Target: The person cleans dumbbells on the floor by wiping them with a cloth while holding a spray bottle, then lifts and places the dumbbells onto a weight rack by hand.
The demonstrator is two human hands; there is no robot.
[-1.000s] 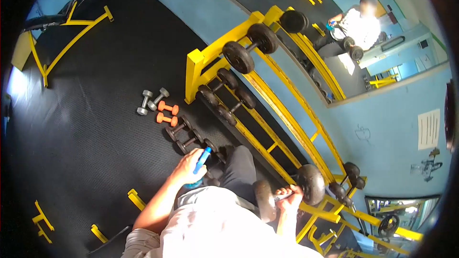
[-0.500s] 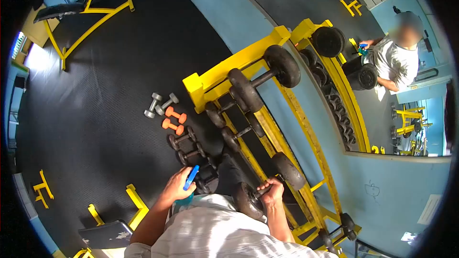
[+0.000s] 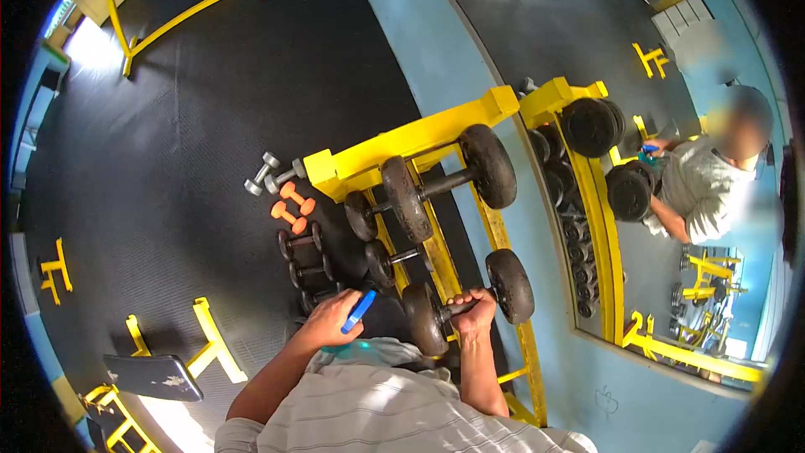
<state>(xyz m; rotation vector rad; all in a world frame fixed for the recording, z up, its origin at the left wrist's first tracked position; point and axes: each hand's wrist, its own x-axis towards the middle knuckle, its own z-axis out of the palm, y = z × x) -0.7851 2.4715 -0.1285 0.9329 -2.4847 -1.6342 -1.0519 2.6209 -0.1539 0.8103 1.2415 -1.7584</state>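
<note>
My right hand (image 3: 473,312) is closed around the handle of a large black dumbbell (image 3: 426,319), which is over the near part of the yellow rack (image 3: 419,136). Whether its heads touch the rails I cannot tell. In my left hand (image 3: 330,319) is a spray bottle with a blue head (image 3: 359,312); its teal body is mostly hidden in front of my shirt. Farther along the top rails lies another big dumbbell (image 3: 407,200), its heads worn and dusty. Smaller dumbbells (image 3: 379,263) sit lower on the rack.
On the black floor left of the rack lie grey dumbbells (image 3: 262,174), orange dumbbells (image 3: 288,217) and small dark ones (image 3: 300,242). A padded bench (image 3: 153,377) is at lower left, another yellow-framed bench (image 3: 194,17) at upper left. A wall mirror (image 3: 553,25) reflects me and the rack.
My right hand has carried the large dumbbell away from my body, up over the rack rails. The spray bottle stays in my left hand, and the view has shifted.
</note>
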